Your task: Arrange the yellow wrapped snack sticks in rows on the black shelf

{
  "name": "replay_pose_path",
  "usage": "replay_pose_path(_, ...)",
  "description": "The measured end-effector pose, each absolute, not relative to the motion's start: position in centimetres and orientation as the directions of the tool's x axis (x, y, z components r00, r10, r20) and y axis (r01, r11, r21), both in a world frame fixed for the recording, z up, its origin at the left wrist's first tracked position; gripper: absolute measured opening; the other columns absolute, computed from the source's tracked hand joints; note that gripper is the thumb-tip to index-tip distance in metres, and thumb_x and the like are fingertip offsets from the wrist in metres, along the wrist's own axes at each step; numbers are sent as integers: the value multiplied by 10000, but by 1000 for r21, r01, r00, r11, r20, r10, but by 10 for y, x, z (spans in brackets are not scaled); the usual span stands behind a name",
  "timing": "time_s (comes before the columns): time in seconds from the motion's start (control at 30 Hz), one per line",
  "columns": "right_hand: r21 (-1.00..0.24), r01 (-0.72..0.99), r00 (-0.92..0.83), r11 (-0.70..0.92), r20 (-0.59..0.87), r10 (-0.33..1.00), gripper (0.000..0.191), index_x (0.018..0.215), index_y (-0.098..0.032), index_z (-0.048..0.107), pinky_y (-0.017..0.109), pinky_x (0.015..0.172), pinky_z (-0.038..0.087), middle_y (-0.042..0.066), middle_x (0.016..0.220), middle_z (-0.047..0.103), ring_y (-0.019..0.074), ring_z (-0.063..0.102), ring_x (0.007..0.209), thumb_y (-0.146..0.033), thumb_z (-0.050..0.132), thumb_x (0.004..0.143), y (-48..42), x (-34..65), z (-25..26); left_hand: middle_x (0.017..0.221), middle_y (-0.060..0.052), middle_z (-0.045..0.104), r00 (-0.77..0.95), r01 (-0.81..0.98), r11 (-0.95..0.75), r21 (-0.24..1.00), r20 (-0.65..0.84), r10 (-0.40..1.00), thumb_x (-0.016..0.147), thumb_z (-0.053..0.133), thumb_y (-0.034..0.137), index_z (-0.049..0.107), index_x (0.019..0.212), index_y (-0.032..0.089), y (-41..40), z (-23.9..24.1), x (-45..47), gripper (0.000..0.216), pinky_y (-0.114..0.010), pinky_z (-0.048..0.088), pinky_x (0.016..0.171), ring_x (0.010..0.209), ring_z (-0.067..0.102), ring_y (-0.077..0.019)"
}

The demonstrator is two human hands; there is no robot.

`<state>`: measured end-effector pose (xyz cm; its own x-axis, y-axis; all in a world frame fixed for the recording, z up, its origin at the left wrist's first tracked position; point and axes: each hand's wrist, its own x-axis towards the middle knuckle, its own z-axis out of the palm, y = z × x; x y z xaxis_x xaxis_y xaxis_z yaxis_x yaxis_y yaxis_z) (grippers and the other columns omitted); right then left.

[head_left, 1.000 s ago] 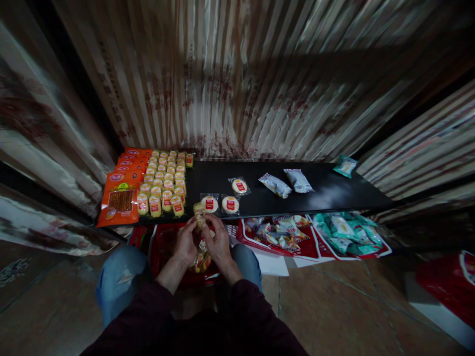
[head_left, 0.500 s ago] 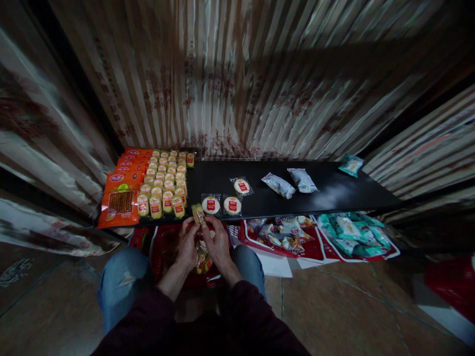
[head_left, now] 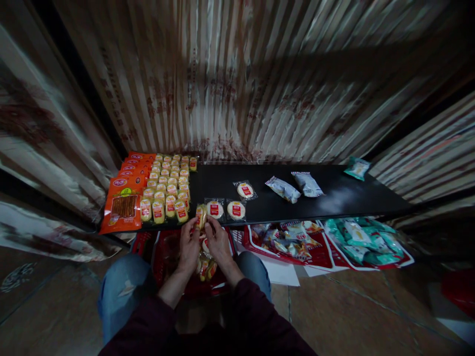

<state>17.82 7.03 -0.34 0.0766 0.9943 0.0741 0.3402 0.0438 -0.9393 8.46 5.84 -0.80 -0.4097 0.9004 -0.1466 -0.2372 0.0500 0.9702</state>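
My left hand point(head_left: 189, 243) and my right hand point(head_left: 218, 240) are raised together at the front edge of a low black shelf point(head_left: 334, 198). Both pinch one small yellow wrapped snack point(head_left: 201, 216), held upright just right of the rows of like yellow snacks point(head_left: 168, 190). Beside it on the shelf lie round white cakes in clear wrappers point(head_left: 236, 209). A red basket point(head_left: 166, 257) with more small packets sits under my hands, between my knees.
Orange flat packs point(head_left: 124, 205) are stacked at the shelf's left end. Two silver packets point(head_left: 284, 189) and a green packet point(head_left: 356, 168) lie further right. Red trays of mixed packets point(head_left: 293, 237) and green packets point(head_left: 361, 240) rest on the tiled floor. Striped cardboard walls surround the shelf.
Both hands have risen from above the basket to the shelf's front edge, carrying the yellow snack up to the end of the yellow rows. The camera shifted slightly.
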Motion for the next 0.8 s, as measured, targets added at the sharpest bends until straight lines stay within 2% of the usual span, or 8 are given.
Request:
replay_pose_path(0.2,-965,247,34,89,101,994,304,1097,-230,621,326,841,518,44,1041,702,199,667,914,-355,566,826,93,178,-10,1074,-51,583,-420,-170,-56,984,-21,907,700,596,80,695,940,242,70,-8,84,306,-324,314,1050,1077,520,-197)
replay_pose_path(0.43,-978,190,81,88,105,991,254,1023,-216,624,331,827,526,38,968,709,191,670,865,-330,570,802,121,174,-16,1162,-61,559,-369,-9,-95,995,85,926,738,549,98,683,982,244,87,-6,86,314,-357,282,1083,1139,485,-213)
replay_pose_path(0.6,-966,242,120,93,125,985,254,1016,-193,631,334,832,517,62,990,695,197,661,874,-297,563,794,132,173,-11,1136,-67,592,-379,-44,-127,991,101,920,709,555,70,674,966,230,99,-1,86,326,-366,283,1079,1134,493,-223)
replay_pose_path(0.8,-937,328,161,121,181,970,349,1133,-194,591,358,861,502,70,992,700,207,657,906,-247,569,788,149,172,-11,1119,-60,607,-405,-127,-130,983,68,912,681,581,50,687,911,222,113,4,86,306,-355,276,1082,1138,495,-221)
